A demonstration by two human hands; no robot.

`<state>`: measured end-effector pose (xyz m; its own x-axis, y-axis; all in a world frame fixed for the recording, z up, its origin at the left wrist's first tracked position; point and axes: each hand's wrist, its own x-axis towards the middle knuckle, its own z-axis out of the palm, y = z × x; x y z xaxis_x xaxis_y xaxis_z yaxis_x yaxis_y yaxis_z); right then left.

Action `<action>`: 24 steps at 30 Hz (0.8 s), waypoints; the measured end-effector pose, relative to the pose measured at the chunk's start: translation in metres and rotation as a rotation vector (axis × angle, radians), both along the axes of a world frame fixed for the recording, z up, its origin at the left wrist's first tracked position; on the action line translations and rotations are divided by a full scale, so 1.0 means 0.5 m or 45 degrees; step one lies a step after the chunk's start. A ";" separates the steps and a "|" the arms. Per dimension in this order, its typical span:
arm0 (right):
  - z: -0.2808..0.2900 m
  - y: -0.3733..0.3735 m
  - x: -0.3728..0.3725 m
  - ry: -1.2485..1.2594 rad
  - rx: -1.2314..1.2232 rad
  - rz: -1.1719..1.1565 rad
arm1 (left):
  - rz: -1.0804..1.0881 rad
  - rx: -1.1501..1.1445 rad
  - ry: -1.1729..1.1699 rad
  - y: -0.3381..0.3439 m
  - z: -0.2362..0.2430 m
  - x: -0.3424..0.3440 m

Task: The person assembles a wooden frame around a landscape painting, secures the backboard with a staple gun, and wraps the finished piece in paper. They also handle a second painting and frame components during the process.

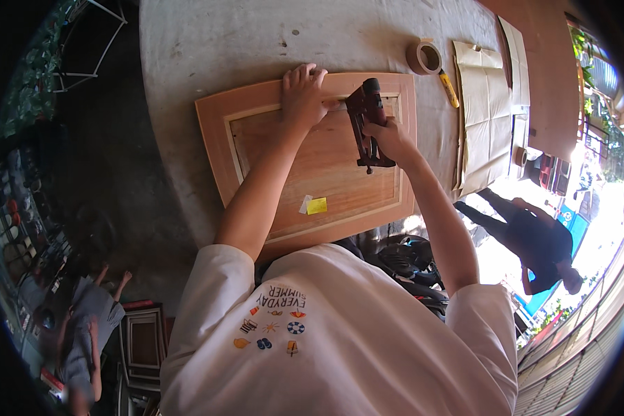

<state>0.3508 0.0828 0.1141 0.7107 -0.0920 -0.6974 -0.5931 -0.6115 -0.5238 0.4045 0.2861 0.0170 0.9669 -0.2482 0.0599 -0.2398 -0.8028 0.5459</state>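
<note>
A wooden cabinet door (312, 159) lies on the table in front of me, its light inner moulding framing a recessed panel. My right hand (392, 139) grips a dark red nail gun (369, 111) by its handle. The tool's nose is over the far strip of the frame; whether it touches the wood I cannot tell. My left hand (306, 96) rests on the door's far edge, fingers over the rim and the thumb stretched toward the nail gun. A yellow sticky note (317, 205) is on the panel, close to my body.
Right of the door, a roll of brown tape (423, 57), a yellow-handled cutter (449, 90) and folded brown cardboard (482, 114) lie on the worn table (215, 41). One person (534, 232) stands outside at right; others (83, 333) are at lower left beside stacked frames (143, 336).
</note>
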 end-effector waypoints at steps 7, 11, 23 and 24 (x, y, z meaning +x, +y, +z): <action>0.051 0.029 0.029 0.157 0.001 -0.020 | 0.032 -0.065 0.039 0.000 0.008 -0.001; 0.075 0.051 0.041 0.177 0.015 -0.014 | 0.037 -0.095 0.041 0.004 0.005 -0.002; 0.074 0.047 0.049 0.184 0.074 -0.001 | 0.052 -0.130 0.006 0.008 0.005 -0.002; 0.072 0.046 0.048 0.185 0.061 -0.004 | 0.051 -0.143 -0.002 0.007 0.005 -0.002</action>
<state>0.3746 0.1059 0.1501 0.6015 -0.0586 -0.7967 -0.6670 -0.5857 -0.4605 0.4033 0.2898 0.0193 0.9757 -0.2013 0.0865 -0.2099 -0.7455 0.6326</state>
